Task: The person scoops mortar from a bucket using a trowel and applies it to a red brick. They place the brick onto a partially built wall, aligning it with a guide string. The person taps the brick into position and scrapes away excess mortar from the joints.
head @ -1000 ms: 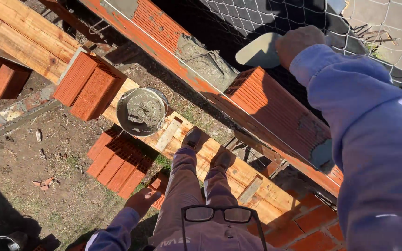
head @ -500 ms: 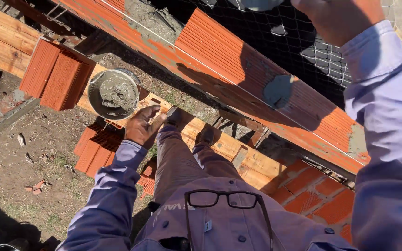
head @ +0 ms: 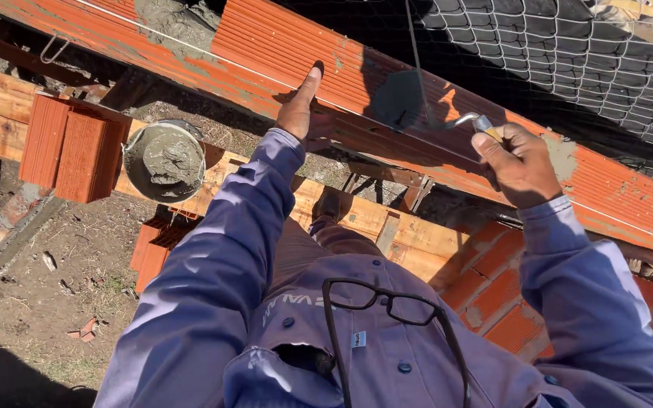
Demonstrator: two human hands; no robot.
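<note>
My left hand [head: 298,104] rests flat, fingers together, on the near face of a ribbed red hollow brick [head: 304,45] that lies on top of the wall. My right hand [head: 521,164] is closed on the handle of a trowel [head: 417,106]; its blade lies in shadow against the same brick course. A taut string line [head: 190,47] runs along the bricks. Wet grey mortar [head: 168,17] fills the joint left of the brick. Black glasses [head: 387,306] hang from my purple shirt.
A bucket of grey mortar [head: 165,160] stands on the wooden scaffold planks [head: 357,215] below, beside two stacked red bricks [head: 73,147]. Wire mesh fencing [head: 568,53] runs behind the wall. Bare dirt with brick scraps [head: 39,302] lies far below left. More brickwork [head: 508,310] is lower right.
My left hand rose from beside the bucket up onto the brick on the wall. My right hand came down into view holding the trowel. The view shifted up and right.
</note>
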